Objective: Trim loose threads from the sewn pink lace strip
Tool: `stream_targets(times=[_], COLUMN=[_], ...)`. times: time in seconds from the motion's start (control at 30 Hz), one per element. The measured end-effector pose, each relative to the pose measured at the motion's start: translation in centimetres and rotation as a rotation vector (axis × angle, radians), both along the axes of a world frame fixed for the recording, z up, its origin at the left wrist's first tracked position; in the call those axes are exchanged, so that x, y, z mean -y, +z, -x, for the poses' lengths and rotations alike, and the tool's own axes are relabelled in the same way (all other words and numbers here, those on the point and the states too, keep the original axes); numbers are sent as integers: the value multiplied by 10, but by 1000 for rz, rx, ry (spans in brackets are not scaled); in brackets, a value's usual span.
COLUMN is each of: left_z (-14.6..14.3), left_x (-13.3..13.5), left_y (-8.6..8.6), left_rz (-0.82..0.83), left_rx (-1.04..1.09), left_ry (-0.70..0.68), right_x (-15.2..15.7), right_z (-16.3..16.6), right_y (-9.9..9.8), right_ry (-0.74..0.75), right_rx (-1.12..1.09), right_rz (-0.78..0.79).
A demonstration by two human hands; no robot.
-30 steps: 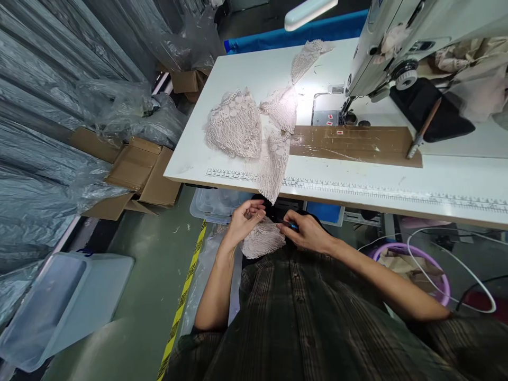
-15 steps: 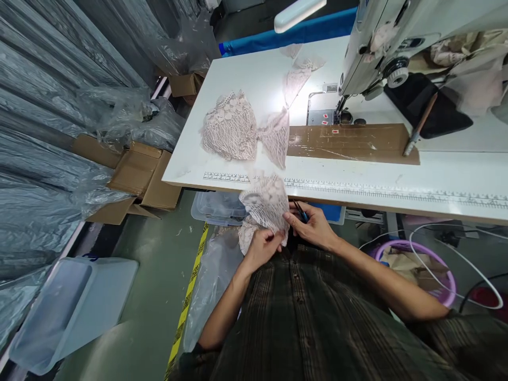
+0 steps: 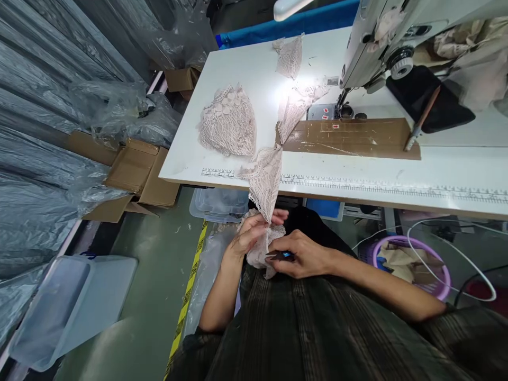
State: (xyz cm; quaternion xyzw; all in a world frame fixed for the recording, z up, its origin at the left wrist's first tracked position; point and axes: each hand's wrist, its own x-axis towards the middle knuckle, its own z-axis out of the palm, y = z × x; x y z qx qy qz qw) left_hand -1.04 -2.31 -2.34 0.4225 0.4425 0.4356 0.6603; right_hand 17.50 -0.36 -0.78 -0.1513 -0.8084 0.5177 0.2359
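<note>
My left hand [image 3: 251,234] pinches a pale pink lace piece [image 3: 265,180] in my lap, just below the front edge of the white sewing table [image 3: 397,174]. The lace runs as a linked string up over the table edge toward the sewing machine [image 3: 377,47]. Closed around small blue-handled thread snips [image 3: 282,256], my right hand [image 3: 304,256] lies against the lower end of the lace. A stack of finished lace pieces [image 3: 228,123] rests on the table's left part, and one more lace piece [image 3: 289,55] lies at the back.
A brown cardboard strip [image 3: 357,138] is taped in front of the needle. Under the table stand a clear plastic bin [image 3: 218,203] and a purple basket [image 3: 413,264]. Cardboard boxes [image 3: 135,174], plastic sheeting and a grey tub [image 3: 67,304] fill the floor at left, beside a yellow tape line [image 3: 186,301].
The lace piece held up at the table edge has come down into my lap, drawing the linked string over the edge. My right hand dropped with the snips.
</note>
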Motion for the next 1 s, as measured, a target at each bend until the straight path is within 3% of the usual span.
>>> stream_targets(times=[0.07,0.13,0.23,0.37,0.73,1.0], left_z=[-3,-2,3,7,7,6], left_x=[2,4,7,10,11,9], left_y=[3,4,5,8,11,12], left_rz=[17,46,109,133,85,121], left_rx=[32,-1,-136,-273,-314,-291], left_ry=[-47,-8,81,83,121,126], right_x=[-2,-5,-13,-22,-30,-23], right_z=[-3,-8,-15,-15,2,3], right_y=[1,0,-3,-10,-19,-18], right_ry=[-10,-67,-208,-315,-348,-253], right_rx=[24,58,115,230,305,298], right_rz=[3,39,131,184,112,97])
